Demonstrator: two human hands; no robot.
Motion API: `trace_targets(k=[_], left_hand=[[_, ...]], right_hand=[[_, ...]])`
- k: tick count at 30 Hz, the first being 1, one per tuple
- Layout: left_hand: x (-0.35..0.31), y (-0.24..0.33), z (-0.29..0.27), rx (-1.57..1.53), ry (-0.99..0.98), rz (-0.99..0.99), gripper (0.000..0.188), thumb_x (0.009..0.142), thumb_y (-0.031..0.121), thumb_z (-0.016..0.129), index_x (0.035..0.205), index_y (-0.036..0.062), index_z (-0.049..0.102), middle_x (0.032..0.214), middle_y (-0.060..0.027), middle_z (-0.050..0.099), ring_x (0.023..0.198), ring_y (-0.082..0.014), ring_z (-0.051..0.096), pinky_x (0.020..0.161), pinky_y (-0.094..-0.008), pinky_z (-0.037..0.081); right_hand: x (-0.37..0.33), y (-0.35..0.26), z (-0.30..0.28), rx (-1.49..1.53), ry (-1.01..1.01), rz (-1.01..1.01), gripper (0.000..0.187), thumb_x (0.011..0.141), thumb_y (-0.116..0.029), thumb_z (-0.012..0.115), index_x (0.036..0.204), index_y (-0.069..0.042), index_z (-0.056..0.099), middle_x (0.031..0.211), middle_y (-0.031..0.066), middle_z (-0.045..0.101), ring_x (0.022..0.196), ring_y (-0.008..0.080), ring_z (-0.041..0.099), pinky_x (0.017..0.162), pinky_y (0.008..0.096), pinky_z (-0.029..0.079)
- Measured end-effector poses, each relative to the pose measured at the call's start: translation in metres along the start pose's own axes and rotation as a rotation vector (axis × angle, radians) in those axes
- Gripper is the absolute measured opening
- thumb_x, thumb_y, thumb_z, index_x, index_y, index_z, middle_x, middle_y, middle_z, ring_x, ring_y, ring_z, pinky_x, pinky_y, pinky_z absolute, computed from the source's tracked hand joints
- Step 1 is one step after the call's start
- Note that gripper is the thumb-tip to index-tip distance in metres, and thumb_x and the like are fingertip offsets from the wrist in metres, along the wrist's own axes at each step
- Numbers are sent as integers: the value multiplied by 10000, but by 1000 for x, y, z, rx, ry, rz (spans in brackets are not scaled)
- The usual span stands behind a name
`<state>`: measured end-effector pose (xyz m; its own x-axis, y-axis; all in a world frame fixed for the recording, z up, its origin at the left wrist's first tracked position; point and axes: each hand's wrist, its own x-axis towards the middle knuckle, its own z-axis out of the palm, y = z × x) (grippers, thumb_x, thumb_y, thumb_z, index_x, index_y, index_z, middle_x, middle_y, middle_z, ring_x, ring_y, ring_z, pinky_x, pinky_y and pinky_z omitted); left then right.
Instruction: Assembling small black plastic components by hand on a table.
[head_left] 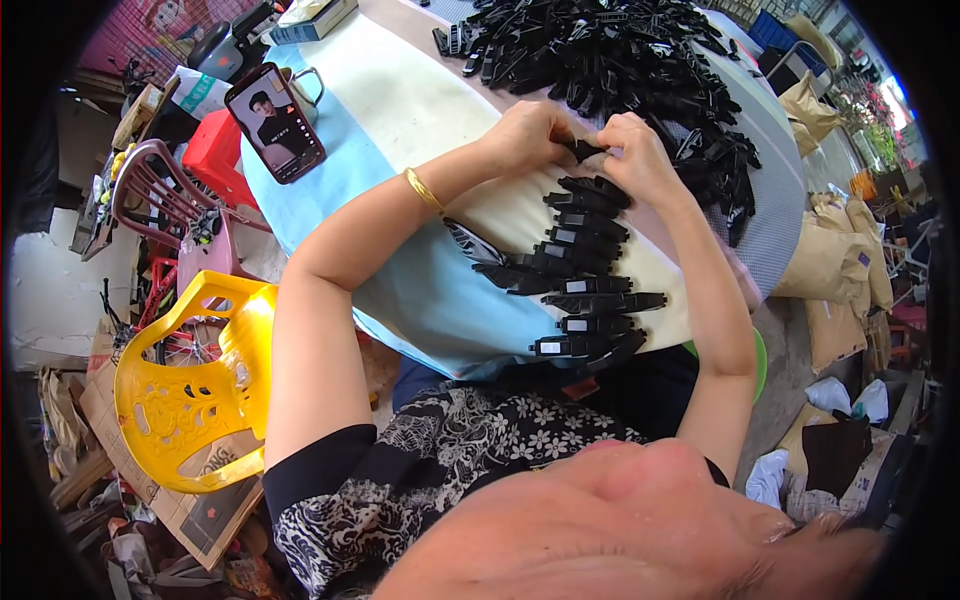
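Observation:
Over the far middle of the table, my left hand (540, 136) and my right hand (642, 158) meet, fingers closed on one small black plastic part (584, 150). My fingers cover most of it, so its exact kind is hidden. Just nearer than my hands, a column of similar black plastic parts (585, 238) runs toward me, several with a pale rectangle on top. To its left lies a longer black piece (472, 242) with a grey face. A large heap of loose black parts (570, 50) spreads beyond my hands and down the right side.
The round table wears a striped cloth (390, 90). A phone (275, 122) leans against a mug (312, 84) at the left, its screen lit. Beside the table stand a yellow plastic chair (165, 400) and a red stool (215, 160). Brown sacks (825, 260) are stacked at the right.

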<state>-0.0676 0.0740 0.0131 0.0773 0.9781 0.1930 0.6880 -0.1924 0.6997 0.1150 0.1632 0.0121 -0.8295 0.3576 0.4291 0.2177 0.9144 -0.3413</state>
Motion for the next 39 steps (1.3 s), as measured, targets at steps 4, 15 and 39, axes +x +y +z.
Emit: trace_targets(k=[4,15,39], left_hand=[[-1,-9,-10,-16,-224,35,279,650,167,756,867,16,667,693,-112,628,624,-177,563,647,-290,467],[28,-91,-19,577,525,143,494,728,226,652,1211,216,546,1226,-148,474,1131,-345,434,945,-459,356],[-6,-30,-11,602,473,381,271,624,126,664,879,98,577,1117,-80,515,1142,-270,408,945,-464,311]], right_hand=[[0,-3,-7,281,-231,106,245,699,-146,733,894,-13,668,732,64,562,708,151,538,636,289,425],[159,40,4,-561,222,-78,487,793,-443,610,1186,-158,567,1228,103,523,1161,286,451,928,444,420],[51,34,-8,-489,14,-116,281,735,-278,624,958,-113,666,928,61,597,946,240,551,896,395,383]])
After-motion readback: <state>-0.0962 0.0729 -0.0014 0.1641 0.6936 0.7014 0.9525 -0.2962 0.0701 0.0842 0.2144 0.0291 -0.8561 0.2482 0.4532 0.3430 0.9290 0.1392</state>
